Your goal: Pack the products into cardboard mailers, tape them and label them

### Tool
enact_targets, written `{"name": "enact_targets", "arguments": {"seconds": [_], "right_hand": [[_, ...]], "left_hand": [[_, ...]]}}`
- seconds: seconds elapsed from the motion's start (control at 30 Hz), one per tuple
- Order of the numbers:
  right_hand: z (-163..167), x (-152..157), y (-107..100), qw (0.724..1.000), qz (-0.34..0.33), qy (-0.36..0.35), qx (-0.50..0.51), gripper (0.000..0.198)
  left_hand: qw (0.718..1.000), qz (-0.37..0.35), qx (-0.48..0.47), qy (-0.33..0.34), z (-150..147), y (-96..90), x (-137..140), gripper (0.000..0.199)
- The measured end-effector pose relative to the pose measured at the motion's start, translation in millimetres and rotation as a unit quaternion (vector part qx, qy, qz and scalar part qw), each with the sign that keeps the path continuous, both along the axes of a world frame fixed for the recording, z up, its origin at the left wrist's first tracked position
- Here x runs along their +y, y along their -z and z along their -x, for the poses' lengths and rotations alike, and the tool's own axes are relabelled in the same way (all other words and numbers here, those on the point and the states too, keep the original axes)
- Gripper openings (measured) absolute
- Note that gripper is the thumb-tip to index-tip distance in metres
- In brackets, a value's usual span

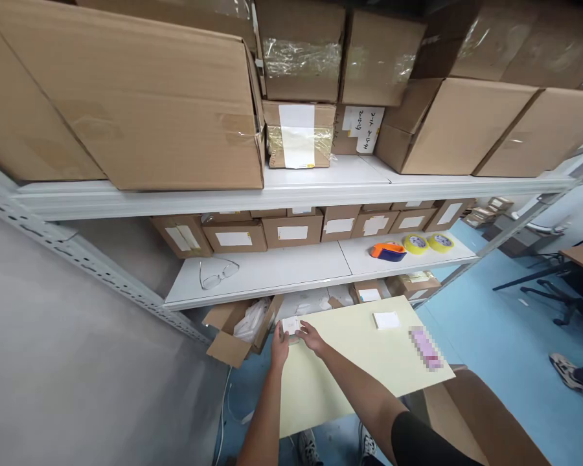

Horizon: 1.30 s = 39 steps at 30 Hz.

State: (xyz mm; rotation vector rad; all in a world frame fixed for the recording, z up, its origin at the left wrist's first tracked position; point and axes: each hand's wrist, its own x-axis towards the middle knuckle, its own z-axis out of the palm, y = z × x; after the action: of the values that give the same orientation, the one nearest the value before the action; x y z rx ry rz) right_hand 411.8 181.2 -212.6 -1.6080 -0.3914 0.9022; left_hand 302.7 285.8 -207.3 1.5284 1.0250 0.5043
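Note:
Over the left end of a pale yellow board (340, 362), I hold a small white flat block (290, 324), which could be a box or a stack of cards. My left hand (280, 346) grips its left side, thumb on the near face. Closed on the right edge of the same block are the fingertips of my right hand (311, 338). Something clear or greyish shows just under the block, too small to make out. Farther right on the board lie a white stack of cards or paper (387, 320) and a pink, pixel-blurred item (426, 349).
Metal shelving with cardboard boxes (175, 103) stands ahead. Its middle shelf (282, 270) holds glasses (218, 275), an orange-and-blue tape dispenser (387, 252) and yellow tape rolls (415, 244). An open carton (228, 348) is left of the board; another (466, 414) is at lower right. A person's shoe (566, 372) shows far right.

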Motion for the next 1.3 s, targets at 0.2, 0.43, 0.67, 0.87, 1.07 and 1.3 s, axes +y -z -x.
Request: {"name": "enact_targets", "arguments": {"seconds": [0.2,0.43,0.67,0.87,1.07,1.3], "right_hand": [[-24,-57,-32,0.996,0.002,0.063,-0.065,0.054],[-86,-186,-78,0.969,0.009,0.174,-0.177,0.044],[-200,-268,-129,0.933,0.018,0.226,-0.279,0.048],[-329,-259,-187,0.902,-0.024,0.161,-0.4,0.056],[-411,-211,-218,0.888,0.033,0.015,-0.458,0.065],[-423,-192,-223,0.844,0.189,-0.091,-0.493,0.049]], "left_hand": [[0.98,-0.197,0.026,0.008,-2,-43.4,-15,0.058],[0.968,-0.227,-0.032,0.106,-77,-88.9,-67,0.057],[0.962,-0.148,-0.089,0.21,-177,-135.7,-145,0.051],[0.959,-0.13,-0.104,0.23,-226,-162.9,-196,0.053],[0.969,-0.164,-0.073,0.172,-227,-175.9,-213,0.056],[0.976,-0.181,-0.035,0.118,-198,-181.4,-219,0.052]]}}
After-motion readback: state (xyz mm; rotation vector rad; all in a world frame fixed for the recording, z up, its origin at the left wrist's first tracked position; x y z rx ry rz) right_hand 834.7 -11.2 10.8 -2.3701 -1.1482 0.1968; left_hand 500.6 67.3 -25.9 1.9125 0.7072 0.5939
